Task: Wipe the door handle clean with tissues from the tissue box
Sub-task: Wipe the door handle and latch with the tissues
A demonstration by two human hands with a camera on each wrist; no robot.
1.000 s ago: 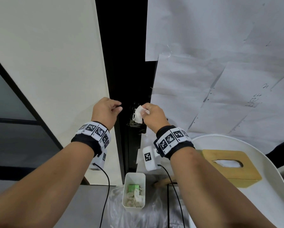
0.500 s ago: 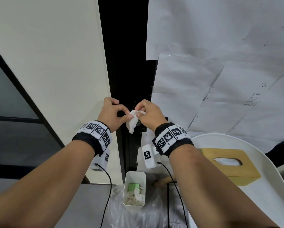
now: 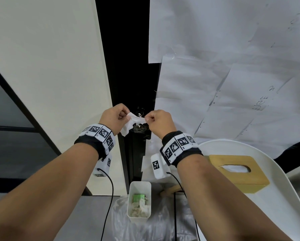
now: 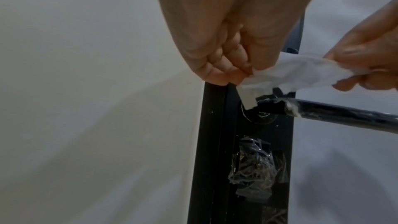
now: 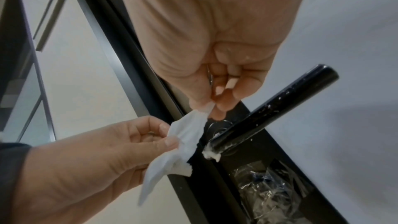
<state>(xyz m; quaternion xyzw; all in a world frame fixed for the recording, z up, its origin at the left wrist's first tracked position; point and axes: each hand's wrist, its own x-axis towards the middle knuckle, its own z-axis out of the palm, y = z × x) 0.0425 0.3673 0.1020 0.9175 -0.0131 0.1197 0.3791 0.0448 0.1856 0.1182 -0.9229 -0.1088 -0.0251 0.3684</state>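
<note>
A white tissue (image 3: 135, 122) is stretched between both hands just in front of the black door frame. My left hand (image 3: 115, 118) pinches its left end, my right hand (image 3: 158, 121) pinches its right end. In the left wrist view the tissue (image 4: 286, 75) hangs just above the black lever door handle (image 4: 344, 115). White smears sit on the handle (image 5: 273, 110) near its base (image 5: 212, 153). The wooden tissue box (image 3: 239, 173) stands on the white table (image 3: 274, 214) at the lower right.
A white bin (image 3: 139, 199) with used tissues and a green item sits below the handle on a clear plastic bag (image 3: 156, 223). Paper sheets (image 3: 232, 75) cover the door on the right. Crumpled clear film (image 4: 256, 168) is stuck under the handle.
The right hand alone held the tissue at the handle; the left hand came in and took its other end. Both hands have since pulled apart, spreading the tissue.
</note>
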